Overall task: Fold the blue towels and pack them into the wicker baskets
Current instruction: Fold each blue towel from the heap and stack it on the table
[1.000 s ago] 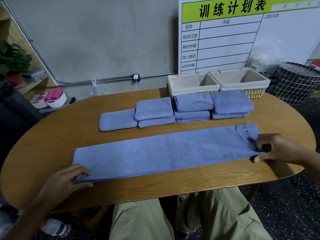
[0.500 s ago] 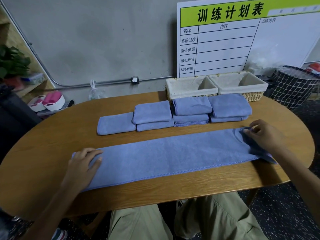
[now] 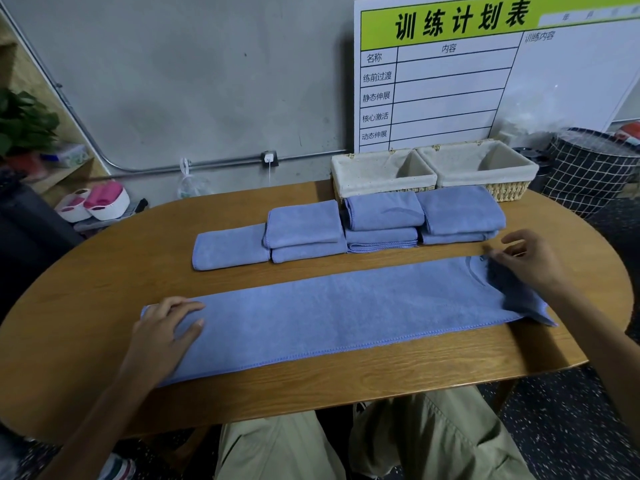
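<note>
A long blue towel (image 3: 346,313), folded into a narrow strip, lies across the near half of the oval wooden table (image 3: 86,306), running from about 8 o'clock to 3 o'clock. The left hand (image 3: 166,336) lies flat on its 8 o'clock end, fingers straight and slightly spread, pressing the cloth down. The right hand (image 3: 530,263) sits on the 3 o'clock end, thumb and fingertips pinching the far corner, the rest of the fingers loose. Toward 12 o'clock, a row of folded blue towels (image 3: 346,228) rests in small stacks, apart from the strip. Just behind them at 1 o'clock stand two lined wicker baskets (image 3: 436,174), side by side and touching
</note>
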